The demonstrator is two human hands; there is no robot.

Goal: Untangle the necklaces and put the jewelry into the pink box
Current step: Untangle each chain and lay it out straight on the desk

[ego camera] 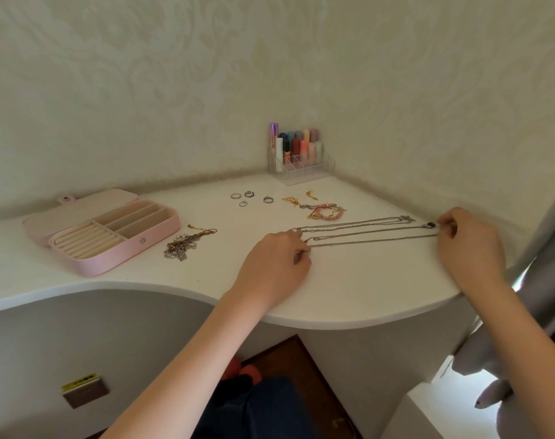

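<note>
Silver necklaces point(365, 232) lie stretched in long lines across the white table point(349, 289). My left hand point(279, 264) pinches their left ends, fingers curled on the chain. My right hand point(469, 245) pinches the right ends near a small dark pendant point(431, 224). The pink box point(111, 236) sits open at the left, its compartments bare. A tangled heap of chains point(182, 243) lies just right of the box.
Several rings point(249, 198) and a cluster of gold and pink bracelets point(320, 209) lie at the back. A clear organizer of lipsticks point(298, 156) stands in the corner. A grey curtain point(548, 264) hangs at the right edge. The table's front edge curves inward.
</note>
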